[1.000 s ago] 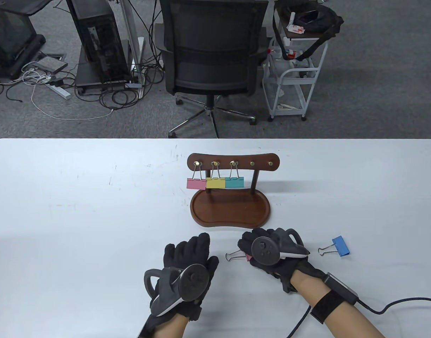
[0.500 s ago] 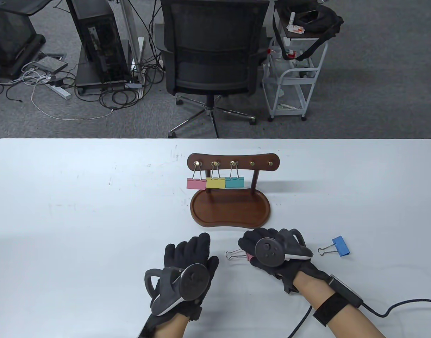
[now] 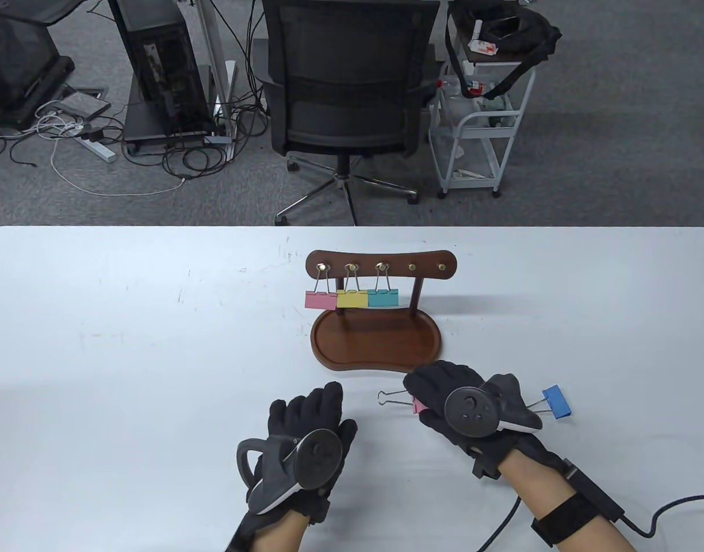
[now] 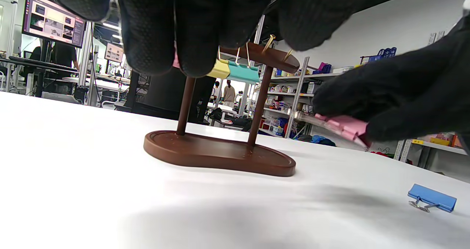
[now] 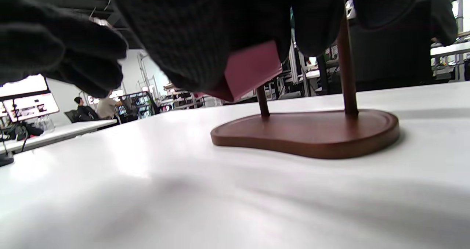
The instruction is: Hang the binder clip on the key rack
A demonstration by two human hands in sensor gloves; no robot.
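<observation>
The wooden key rack (image 3: 381, 265) stands mid-table on its brown base (image 3: 377, 345). Pink, yellow and teal binder clips (image 3: 352, 298) hang on its three left hooks; the two right hooks are bare. My right hand (image 3: 444, 397) holds a pink binder clip (image 3: 418, 406) lifted off the table in front of the base, wire handle (image 3: 393, 397) pointing left. The clip shows in the left wrist view (image 4: 343, 125) and the right wrist view (image 5: 249, 71). My left hand (image 3: 309, 414) rests on the table, holding nothing.
A blue binder clip (image 3: 556, 401) lies on the table just right of my right hand; it shows in the left wrist view (image 4: 431, 198). An office chair (image 3: 346, 86) and a white cart (image 3: 481, 126) stand beyond the far table edge.
My right hand has lifted the pink clip off the table and moved right and slightly toward the rack. The left hand has not moved.
</observation>
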